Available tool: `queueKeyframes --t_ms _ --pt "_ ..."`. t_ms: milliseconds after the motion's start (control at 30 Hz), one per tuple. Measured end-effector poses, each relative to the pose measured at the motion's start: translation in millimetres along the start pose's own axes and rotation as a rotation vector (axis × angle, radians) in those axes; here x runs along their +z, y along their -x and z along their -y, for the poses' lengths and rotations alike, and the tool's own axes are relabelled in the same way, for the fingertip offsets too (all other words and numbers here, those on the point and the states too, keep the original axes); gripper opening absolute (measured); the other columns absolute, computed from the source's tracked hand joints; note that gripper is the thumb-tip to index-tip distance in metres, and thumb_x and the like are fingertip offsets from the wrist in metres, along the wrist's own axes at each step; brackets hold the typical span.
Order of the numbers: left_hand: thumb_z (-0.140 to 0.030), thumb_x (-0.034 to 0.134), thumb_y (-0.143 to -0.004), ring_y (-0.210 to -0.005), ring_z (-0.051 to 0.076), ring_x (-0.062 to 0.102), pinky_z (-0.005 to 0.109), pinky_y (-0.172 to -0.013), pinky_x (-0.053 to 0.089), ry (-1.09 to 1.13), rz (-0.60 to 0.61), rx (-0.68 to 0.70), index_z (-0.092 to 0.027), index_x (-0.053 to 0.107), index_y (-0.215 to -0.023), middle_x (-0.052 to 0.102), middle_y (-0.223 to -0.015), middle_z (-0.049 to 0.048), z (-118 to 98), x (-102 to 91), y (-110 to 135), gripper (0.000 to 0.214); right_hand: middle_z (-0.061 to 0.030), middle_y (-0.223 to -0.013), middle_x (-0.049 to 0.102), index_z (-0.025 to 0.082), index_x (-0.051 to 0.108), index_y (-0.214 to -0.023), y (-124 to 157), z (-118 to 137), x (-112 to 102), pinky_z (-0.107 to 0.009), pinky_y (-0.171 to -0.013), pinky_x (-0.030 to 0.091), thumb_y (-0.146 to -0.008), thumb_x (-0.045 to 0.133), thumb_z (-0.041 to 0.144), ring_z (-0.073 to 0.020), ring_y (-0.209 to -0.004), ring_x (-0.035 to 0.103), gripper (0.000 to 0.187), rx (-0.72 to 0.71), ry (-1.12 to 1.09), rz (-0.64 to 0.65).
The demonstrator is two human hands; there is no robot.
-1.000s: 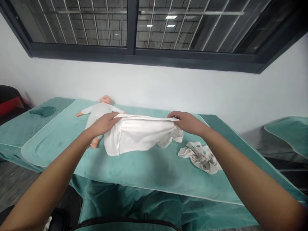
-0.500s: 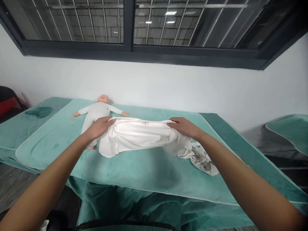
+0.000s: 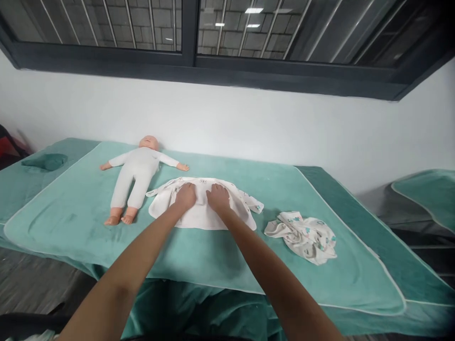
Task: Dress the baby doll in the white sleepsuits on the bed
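Note:
A white baby shirt [image 3: 202,219] with a small coloured print on its sleeves lies spread on the green mat, its label at the far edge. My left hand [image 3: 186,195] rests on the shirt's middle with fingers curled onto the cloth. Just to its right, my right hand [image 3: 218,197] is closed on the cloth in the same way, a small gap between the two. The fingertips are partly hidden. Left of the shirt, a baby doll [image 3: 138,163] in a white bodysuit lies on its back, arms out. A crumpled printed baby garment [image 3: 305,237] lies to the right.
The green mat [image 3: 71,227] covers a padded bed against a white wall [image 3: 227,123]. Above is a dark window frame [image 3: 227,78]. A small green pillow [image 3: 48,162] sits at the far left, and another green padded surface [image 3: 430,192] stands at the right.
The shirt, stretched between my hands above the mat before, now lies on it. My hands have moved inward, close together on the cloth. The doll's legs and the crumpled garment now show fully.

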State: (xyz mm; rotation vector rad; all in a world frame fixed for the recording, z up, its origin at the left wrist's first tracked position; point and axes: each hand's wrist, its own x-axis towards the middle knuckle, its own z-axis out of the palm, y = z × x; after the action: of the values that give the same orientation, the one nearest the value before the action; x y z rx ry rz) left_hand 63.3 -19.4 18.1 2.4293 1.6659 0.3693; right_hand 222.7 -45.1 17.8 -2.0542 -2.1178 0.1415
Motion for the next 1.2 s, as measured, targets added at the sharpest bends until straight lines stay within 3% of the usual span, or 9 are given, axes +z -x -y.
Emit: queueKeyframes --t_ms 133,300,500,667,767,900,1067,1200 --pt "-0.014 0.037 -0.096 -0.142 0.032 0.041 0.049 -0.116 0.036 -0.005 -0.026 -0.083 -0.009 0.056 -0.134 0.048 -0.149 0.0229 5.6 13.6 -19.4 0.043 -0.0225 -0.153 0.046 0.007 0.048 -0.143 -21.9 -5.2 13.9 -0.046 -0.117 0.027 -0.104 0.031 0.036 -0.0333 -0.141 0.039 0.051 0.16 -0.018 -0.007" --pt "-0.027 0.03 -0.101 -0.153 0.034 0.023 0.055 -0.12 0.027 -0.018 -0.112 -0.17 -0.014 0.04 -0.152 0.027 -0.165 0.0191 13.0 24.9 -36.0 0.053 -0.0167 -0.166 0.027 0.012 0.031 -0.157 -35.4 -11.9 26.1 -0.048 -0.119 0.024 -0.103 0.03 0.031 -0.0324 -0.149 0.029 0.058 0.075 0.054 -0.154" --pt "-0.043 0.024 -0.103 -0.153 0.034 0.024 0.053 -0.121 0.028 0.014 -0.093 -0.152 -0.011 0.034 -0.156 0.026 -0.166 0.0185 25.9 44.3 -45.2 0.062 -0.0162 -0.161 0.038 0.011 0.034 -0.156 -42.4 -21.7 41.3 -0.046 -0.115 0.034 -0.103 0.028 0.04 -0.0319 -0.141 0.042 0.06 0.109 -0.008 -0.097" --pt "-0.04 0.028 -0.104 -0.15 0.034 0.03 0.053 -0.118 0.033 -0.04 -0.113 -0.133 -0.012 0.043 -0.152 0.034 -0.163 0.0176 25.1 41.4 -44.4 0.057 -0.0173 -0.157 0.044 0.012 0.04 -0.153 -42.1 -19.6 38.1 -0.046 -0.114 0.035 -0.103 0.033 0.037 -0.0318 -0.14 0.044 0.057 0.101 -0.019 -0.121" --pt "-0.035 0.03 -0.104 -0.149 0.033 0.034 0.053 -0.117 0.034 -0.072 -0.218 0.017 -0.016 0.051 -0.145 0.04 -0.16 0.0159 21.8 35.5 -21.6 0.05 -0.0165 -0.152 0.05 0.011 0.047 -0.148 -27.3 -14.0 35.3 -0.045 -0.117 0.032 -0.103 0.033 0.028 -0.0299 -0.141 0.042 0.05 -0.044 -0.031 -0.218" --pt "-0.031 0.036 -0.104 -0.136 0.028 0.048 0.048 -0.115 0.037 -0.009 -0.311 0.235 -0.018 0.057 -0.136 0.056 -0.145 0.0137 32.5 27.6 41.5 0.041 -0.0127 -0.15 0.052 0.014 0.05 -0.144 22.7 -15.8 39.0 -0.043 -0.118 0.032 -0.102 0.036 0.025 -0.0268 -0.141 0.042 0.046 -0.248 -0.121 -0.294" --pt "-0.033 0.04 -0.104 -0.109 0.026 0.059 0.043 -0.094 0.045 -0.031 -0.261 0.28 -0.019 0.065 -0.114 0.066 -0.116 0.0109 51.8 16.0 122.8 0.03 -0.0123 -0.137 0.061 0.017 0.058 -0.133 105.2 -46.1 39.4 -0.044 -0.107 0.042 -0.102 0.048 0.039 -0.0284 -0.128 0.051 0.039 -0.233 -0.144 -0.359" --pt "-0.035 0.039 -0.106 -0.105 0.025 0.059 0.042 -0.091 0.041 -0.083 -0.212 0.27 -0.019 0.063 -0.11 0.067 -0.11 0.0081 49.7 10.7 141.5 0.029 -0.0108 -0.116 0.067 0.02 0.066 -0.108 130.3 -67.8 30.0 -0.043 -0.093 0.044 -0.1 0.054 0.045 -0.0292 -0.109 0.057 0.029 -0.238 -0.01 -0.344"
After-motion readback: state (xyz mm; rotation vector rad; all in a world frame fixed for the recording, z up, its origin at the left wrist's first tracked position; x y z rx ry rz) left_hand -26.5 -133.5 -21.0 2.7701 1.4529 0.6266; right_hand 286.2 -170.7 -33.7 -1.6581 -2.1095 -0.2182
